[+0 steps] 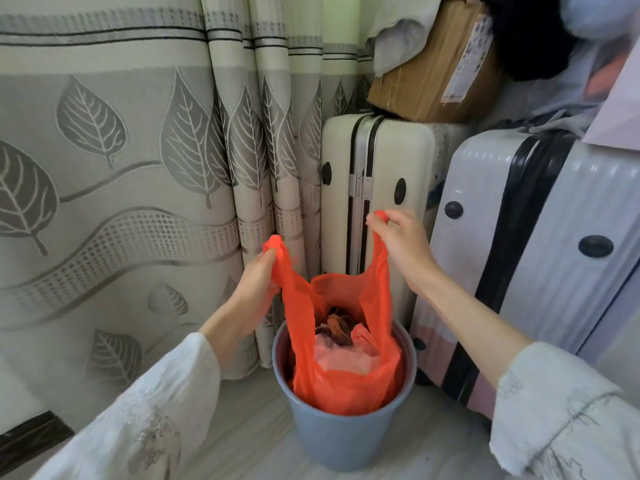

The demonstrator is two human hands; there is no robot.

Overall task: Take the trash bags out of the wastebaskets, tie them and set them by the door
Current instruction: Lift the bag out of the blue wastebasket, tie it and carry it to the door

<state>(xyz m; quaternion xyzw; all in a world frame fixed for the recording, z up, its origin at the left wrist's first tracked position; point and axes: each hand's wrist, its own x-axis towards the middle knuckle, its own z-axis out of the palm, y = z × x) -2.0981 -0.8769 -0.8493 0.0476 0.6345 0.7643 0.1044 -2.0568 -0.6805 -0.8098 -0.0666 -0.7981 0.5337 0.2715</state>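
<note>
An orange plastic trash bag (346, 386) sits inside a blue-grey wastebasket (341, 441) on the floor. Its lower part is still within the basket; pink and brown rubbish shows through its open mouth. My left hand (254, 292) pinches the bag's left handle loop, held up above the rim. My right hand (398, 244) pinches the right handle loop, a little higher. The two handles are pulled apart and upward, and the bag is untied.
A leaf-patterned curtain (138, 168) hangs behind and left of the basket. A cream suitcase (381, 161) stands right behind it, a pale ribbed suitcase (554, 254) to the right. A cardboard box (436, 67) and clothes lie on top. Pale wood floor (249, 427) lies in front.
</note>
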